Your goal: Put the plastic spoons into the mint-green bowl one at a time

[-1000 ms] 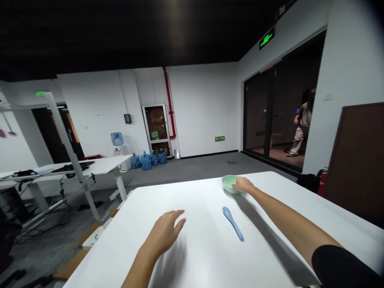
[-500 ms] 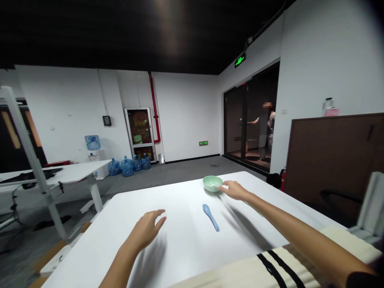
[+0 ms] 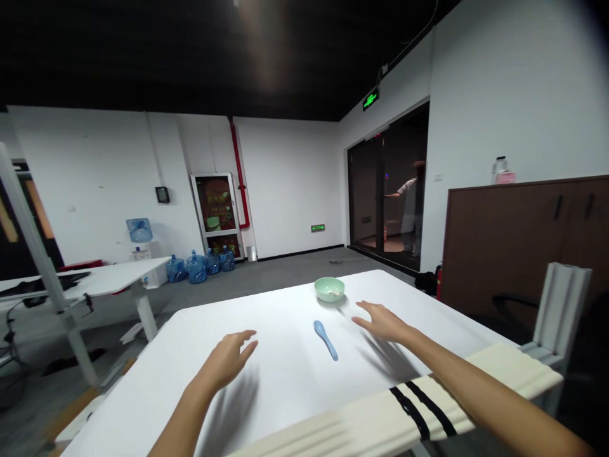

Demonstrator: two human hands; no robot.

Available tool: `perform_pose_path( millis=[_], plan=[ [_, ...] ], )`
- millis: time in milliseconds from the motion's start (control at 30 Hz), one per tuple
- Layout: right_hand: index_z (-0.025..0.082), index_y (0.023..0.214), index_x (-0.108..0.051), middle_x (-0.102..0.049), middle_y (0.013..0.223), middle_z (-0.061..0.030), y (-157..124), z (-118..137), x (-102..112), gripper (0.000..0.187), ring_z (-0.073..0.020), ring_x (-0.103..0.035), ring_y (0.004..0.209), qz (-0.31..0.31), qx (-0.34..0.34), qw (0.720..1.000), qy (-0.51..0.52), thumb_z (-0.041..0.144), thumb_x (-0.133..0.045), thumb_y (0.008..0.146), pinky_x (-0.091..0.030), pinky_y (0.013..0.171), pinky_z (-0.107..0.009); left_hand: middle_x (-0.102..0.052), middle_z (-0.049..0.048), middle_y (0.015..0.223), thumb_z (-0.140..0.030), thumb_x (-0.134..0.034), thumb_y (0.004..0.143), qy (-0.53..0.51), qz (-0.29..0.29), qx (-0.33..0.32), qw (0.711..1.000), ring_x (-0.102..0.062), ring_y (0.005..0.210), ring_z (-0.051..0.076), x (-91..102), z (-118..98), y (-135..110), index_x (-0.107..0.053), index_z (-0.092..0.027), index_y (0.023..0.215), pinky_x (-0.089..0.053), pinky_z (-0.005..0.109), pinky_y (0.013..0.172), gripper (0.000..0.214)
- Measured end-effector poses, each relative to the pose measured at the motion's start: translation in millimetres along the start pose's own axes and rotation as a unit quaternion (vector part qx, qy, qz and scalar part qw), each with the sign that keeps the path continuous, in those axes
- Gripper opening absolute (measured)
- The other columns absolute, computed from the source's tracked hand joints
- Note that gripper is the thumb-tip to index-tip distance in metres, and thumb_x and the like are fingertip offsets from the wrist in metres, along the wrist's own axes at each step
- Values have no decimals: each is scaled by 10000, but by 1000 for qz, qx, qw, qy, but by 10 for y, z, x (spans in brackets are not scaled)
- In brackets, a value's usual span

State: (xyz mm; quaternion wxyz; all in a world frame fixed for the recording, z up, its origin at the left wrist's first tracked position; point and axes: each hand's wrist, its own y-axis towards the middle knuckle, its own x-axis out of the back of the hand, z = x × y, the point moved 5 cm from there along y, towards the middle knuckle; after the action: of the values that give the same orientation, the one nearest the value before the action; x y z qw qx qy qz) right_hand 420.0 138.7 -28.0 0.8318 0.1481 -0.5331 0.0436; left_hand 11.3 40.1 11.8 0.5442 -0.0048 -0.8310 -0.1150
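Note:
A light green bowl (image 3: 323, 291) stands upright near the far edge of the white table (image 3: 266, 381); something small and pale lies inside it, too small to name. Closer in, a blue spoon (image 3: 326, 341) rests flat on the tabletop, its handle toward me. My right hand (image 3: 383, 321) hovers to the right of the bowl and spoon, apart from both, fingers spread and holding nothing. On the left, my left hand (image 3: 229, 357) is raised above the table with thumb and fingers apart, also holding nothing; the spoon is the thing closest to it.
A cream padded bar (image 3: 361, 419) with black straps runs along the table's near edge. Another white table (image 3: 118, 273) stands at the left, with blue water jugs (image 3: 196, 268) beyond. A brown cabinet (image 3: 499, 247) is on the right. A person (image 3: 410, 209) shows behind the glass door.
My right hand has come away from the bowl's rim, back toward me and to the right. The view has shifted slightly right. My left hand looks nearly the same.

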Motion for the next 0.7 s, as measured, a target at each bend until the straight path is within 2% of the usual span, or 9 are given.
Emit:
perform_pose_path(
  millis=[500, 700],
  plan=[
    [175, 1428, -469, -468, 1460, -109, -24, 7, 6, 727, -276, -411, 1349, 12, 12, 1000, 4, 630, -460, 862, -321, 1100, -362, -655, 96, 1258, -591, -362, 899, -2, -3, 7, 1000, -624, 1118, 266, 27, -19, -29, -609, -213, 1256, -471, 370, 933, 576],
    [148, 1338, -555, -585, 1334, -136, 84, -47, -3, 667, -270, -519, 1241, 0, 11, 1000, 0, 618, -434, 880, -388, 1012, -328, -649, 95, 1268, -594, -360, 898, -3, 3, 7, 1000, -621, 1120, 268, -8, -12, -15, -606, -219, 1263, -473, 375, 933, 578]
  ],
)
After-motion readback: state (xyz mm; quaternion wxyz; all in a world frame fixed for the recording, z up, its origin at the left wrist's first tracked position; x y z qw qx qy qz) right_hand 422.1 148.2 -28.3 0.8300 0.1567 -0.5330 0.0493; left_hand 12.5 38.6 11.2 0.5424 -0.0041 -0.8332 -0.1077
